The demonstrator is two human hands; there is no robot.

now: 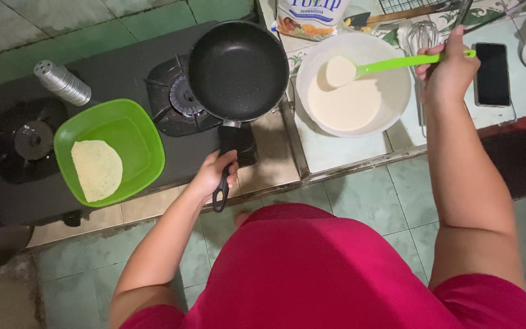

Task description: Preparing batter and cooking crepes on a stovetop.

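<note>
The black 2-burner gas stove (pixel 123 73) lay flat across the tiled counter and served as the landmark. Just beyond the stove's right edge stood the round white plastic bowl (pixel 397 91), holding a pool of pale batter (pixel 345 106). On the stove's right burner sat the round black non-stick frying pan (pixel 238 70), empty, its long black handle (pixel 226 164) running back past the stove's near edge. Between the 2 burners, toward the stove's near edge, rested the square lime-green plastic dish (pixel 135 122) with 1 thin pale crepe (pixel 97 169) folded in its left half. The left hand (pixel 214 173) was at the stove's near edge, fingers wrapped closed around the pan handle. The right hand (pixel 448 70) was well right of the stove, beyond the bowl, fingers pinched closed around the end of the lime-green plastic ladle (pixel 391 64). The ladle reached back toward the stove over the bowl, its cup full of batter and raised just above the pool. Farther right of the stove, past the hand, a black smartphone (pixel 492 73) lay flat on the counter. On the stove's far left part, above the left burner, a small ribbed metal shaker (pixel 63 82) lay on its side.
</note>
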